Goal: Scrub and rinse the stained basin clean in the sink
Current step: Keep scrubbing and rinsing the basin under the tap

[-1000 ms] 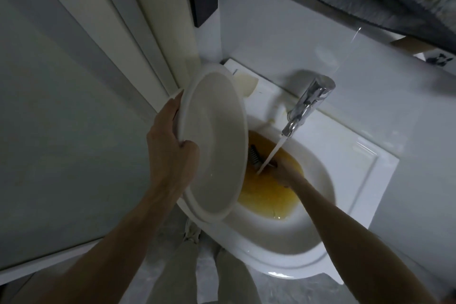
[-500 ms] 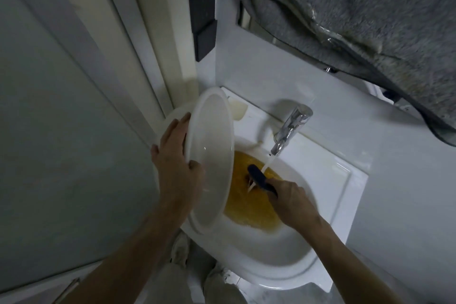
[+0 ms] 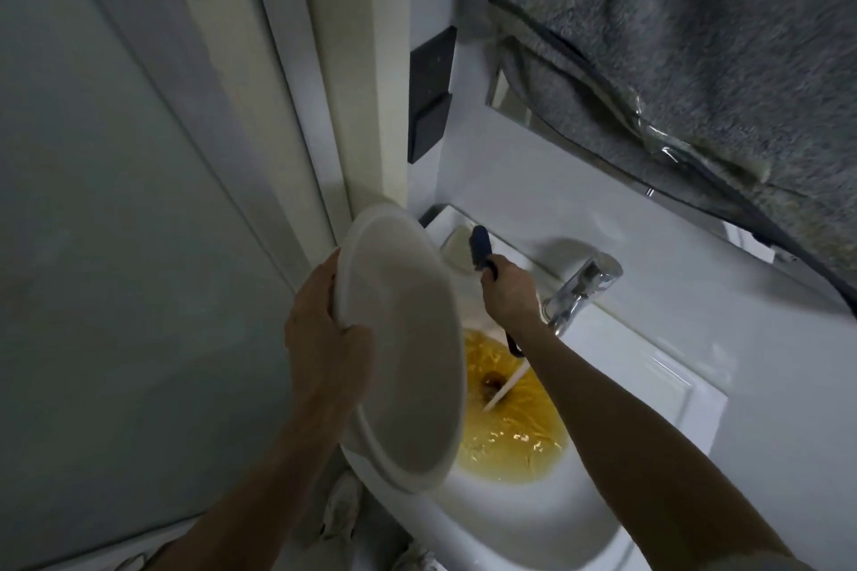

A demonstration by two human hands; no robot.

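Gripping the rim of the white basin [image 3: 408, 348] at centre frame, the left hand [image 3: 324, 338] holds it tilted on edge over the left side of the sink [image 3: 658, 389]. Yellow-stained water [image 3: 514, 440] pools in the sink bowl at lower centre, and a thin stream from the chrome tap [image 3: 579, 292] falls into it. Farther up, the right hand [image 3: 510, 294] is curled round a dark-handled brush [image 3: 480, 246], raised near the soap dish [image 3: 457, 248]. A grey towel [image 3: 695, 60] hangs at upper right.

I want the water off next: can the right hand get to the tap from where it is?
Probably yes: the right hand is beside the tap with nothing between, but it grips the brush.
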